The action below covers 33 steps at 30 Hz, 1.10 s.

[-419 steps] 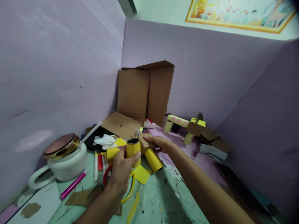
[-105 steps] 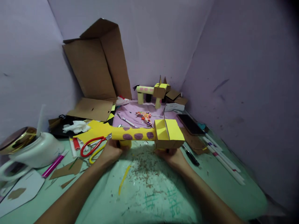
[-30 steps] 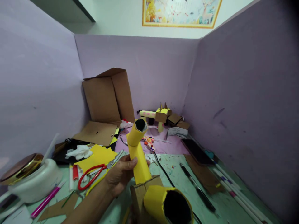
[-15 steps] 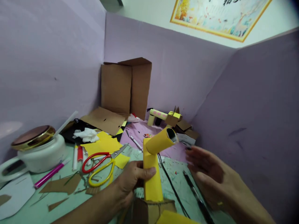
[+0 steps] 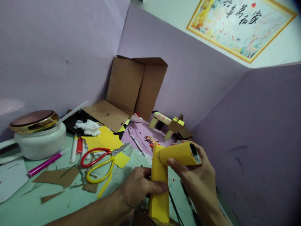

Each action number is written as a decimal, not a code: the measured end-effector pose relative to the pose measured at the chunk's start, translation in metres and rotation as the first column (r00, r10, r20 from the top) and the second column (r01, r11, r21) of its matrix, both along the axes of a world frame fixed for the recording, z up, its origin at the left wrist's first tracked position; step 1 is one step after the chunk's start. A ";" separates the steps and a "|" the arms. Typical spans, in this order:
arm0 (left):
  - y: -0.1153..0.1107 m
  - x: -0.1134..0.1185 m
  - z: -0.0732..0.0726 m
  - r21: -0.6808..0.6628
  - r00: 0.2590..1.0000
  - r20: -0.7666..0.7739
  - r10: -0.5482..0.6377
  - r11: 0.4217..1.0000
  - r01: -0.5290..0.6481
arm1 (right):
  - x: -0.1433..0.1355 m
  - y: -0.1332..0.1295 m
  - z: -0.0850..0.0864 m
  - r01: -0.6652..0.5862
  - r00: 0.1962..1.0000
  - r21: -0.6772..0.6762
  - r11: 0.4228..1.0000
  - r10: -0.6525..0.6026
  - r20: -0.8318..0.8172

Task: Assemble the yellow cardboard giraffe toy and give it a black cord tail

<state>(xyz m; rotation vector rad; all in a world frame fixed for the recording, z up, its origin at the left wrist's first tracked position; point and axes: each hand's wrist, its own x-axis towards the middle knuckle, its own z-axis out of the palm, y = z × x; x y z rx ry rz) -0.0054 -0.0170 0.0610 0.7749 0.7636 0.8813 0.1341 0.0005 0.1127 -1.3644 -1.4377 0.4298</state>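
My left hand is closed round a yellow paper-covered post, its thumb across the front. The post stands upright on a brown cardboard piece, mostly cut off at the bottom edge. From the post's upper part a yellow paper tube sticks out to the right, with a dark hollow end. My right hand grips this tube, thumb on the near side and fingers behind it. Left of my hands lie scissors with red and yellow handles, blades apart.
A white mug with a gold-rimmed lid stands at the left, beside a magenta marker. Yellow paper and cardboard scraps lie about. An open cardboard box and a spotted yellow paper animal stand behind.
My right hand has come in from the right and closed on the yellow tube. The tube now points more level to the right. The camera view has tilted.
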 end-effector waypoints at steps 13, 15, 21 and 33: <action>-0.002 0.002 0.001 0.093 0.999 -0.032 0.011 0.996 -0.008 | 0.008 -0.006 0.010 -0.179 0.983 0.017 0.984 0.178 0.036; -0.003 0.002 0.002 0.089 0.999 -0.041 0.007 0.996 -0.004 | 0.009 -0.005 0.012 -0.185 0.980 0.029 0.982 0.182 0.078; -0.003 0.001 0.004 0.112 0.998 -0.052 -0.019 0.993 0.024 | 0.017 -0.002 0.016 -0.270 0.953 0.023 0.963 0.264 0.148; 0.001 -0.002 -0.001 0.163 0.993 -0.048 -0.105 0.980 0.111 | 0.018 -0.003 0.013 -0.297 0.922 0.044 0.954 0.275 0.273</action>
